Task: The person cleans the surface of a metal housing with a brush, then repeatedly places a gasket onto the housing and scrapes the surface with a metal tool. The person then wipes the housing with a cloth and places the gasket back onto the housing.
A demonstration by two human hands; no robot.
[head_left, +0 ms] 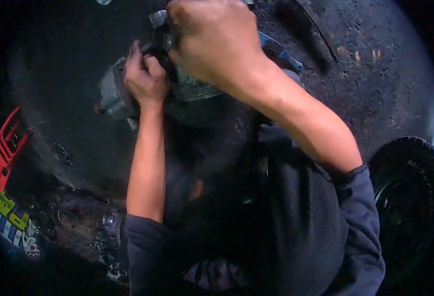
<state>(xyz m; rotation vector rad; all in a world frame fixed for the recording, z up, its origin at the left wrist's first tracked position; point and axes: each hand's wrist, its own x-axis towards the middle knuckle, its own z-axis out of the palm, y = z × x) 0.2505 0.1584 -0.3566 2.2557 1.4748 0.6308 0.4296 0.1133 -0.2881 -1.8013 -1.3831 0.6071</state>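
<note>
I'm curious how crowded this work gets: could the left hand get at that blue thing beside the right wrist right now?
Probably not easily: the left hand is at the grey metal part, and the right hand and its forearm lie between it and the blue thing.

Dull grey metal casing (112,93), rough, pitted dark ground (370,69), matt black rubber tyre (414,172), dark ribbed cloth garment (303,212), glossy coloured lettering (9,212)

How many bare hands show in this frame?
2: the left hand, curled beside the grey metal part, and the right hand, farther right at the top edge. Others could be hidden in the dark areas.
</note>
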